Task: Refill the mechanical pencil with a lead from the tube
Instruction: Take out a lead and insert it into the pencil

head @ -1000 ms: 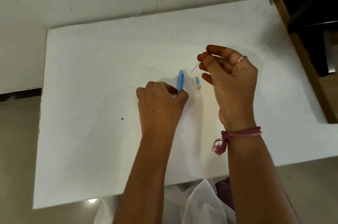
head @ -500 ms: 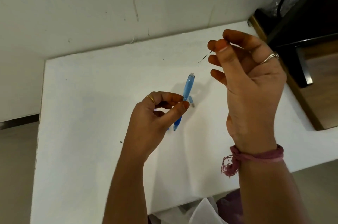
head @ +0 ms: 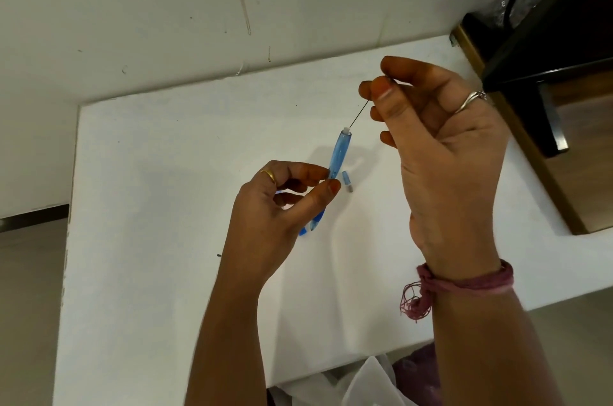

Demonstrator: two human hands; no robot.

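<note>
My left hand [head: 275, 206] grips a translucent blue mechanical pencil [head: 337, 156] at its middle, holding it above the white table with its open white top end pointing up and away. My right hand [head: 441, 140] pinches a thin dark lead [head: 360, 114] between thumb and forefinger; the lead's lower tip sits right at the pencil's top opening. A small blue cap with a grey end [head: 347, 181] lies on the table just right of the pencil. No lead tube shows in the head view.
The white table [head: 159, 206] meets a pale wall at the back. A dark stand with a black cable [head: 544, 50] and a wooden surface [head: 583, 146] stand at the right. White cloth [head: 358, 385] hangs below the table's front edge.
My left hand lifted the pencil off the table and tilted its open end up. My right hand brought the lead down to that opening. The camera moved closer.
</note>
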